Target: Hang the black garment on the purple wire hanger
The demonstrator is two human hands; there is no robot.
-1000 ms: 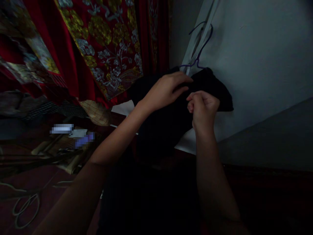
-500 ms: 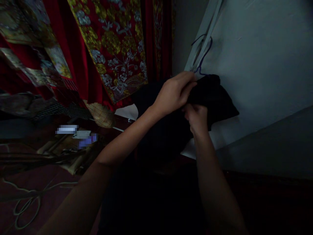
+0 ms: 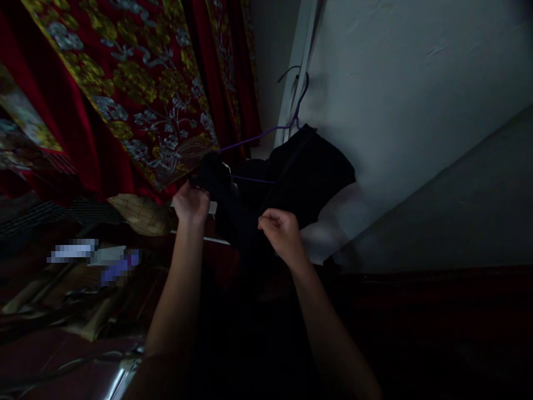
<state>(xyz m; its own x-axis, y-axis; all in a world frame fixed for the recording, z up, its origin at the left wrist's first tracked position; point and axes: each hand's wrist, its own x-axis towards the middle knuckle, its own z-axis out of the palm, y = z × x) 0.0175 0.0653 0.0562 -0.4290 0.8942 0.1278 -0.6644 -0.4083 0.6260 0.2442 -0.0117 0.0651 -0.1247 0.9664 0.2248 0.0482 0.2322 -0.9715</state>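
A black garment, perhaps a shirt (image 3: 316,166), hangs partly on a thin purple wire hanger (image 3: 254,138). The hanger's left arm and part of its lower bar are bare, while dark cloth covers its right side. My left hand (image 3: 192,203) grips the garment's left shoulder area, below the hanger's left end; its fingertips are partly hidden by the cloth. At the front of the garment, my right hand (image 3: 281,229) is closed in a pinch on the cloth edge. The dim light hides the garment's folds.
Red cloth with gold and silver embroidery (image 3: 145,94) hangs at the left. A pale wall (image 3: 416,100) rises on the right, beside a white vertical strip (image 3: 291,94) behind the hanger hook. A low wooden stand with blurred packets (image 3: 120,266) is at the lower left.
My left hand has moved left and down, drawing the garment's left side away and baring the hanger's left arm. My right hand has shifted left and lower, and the view has turned right.
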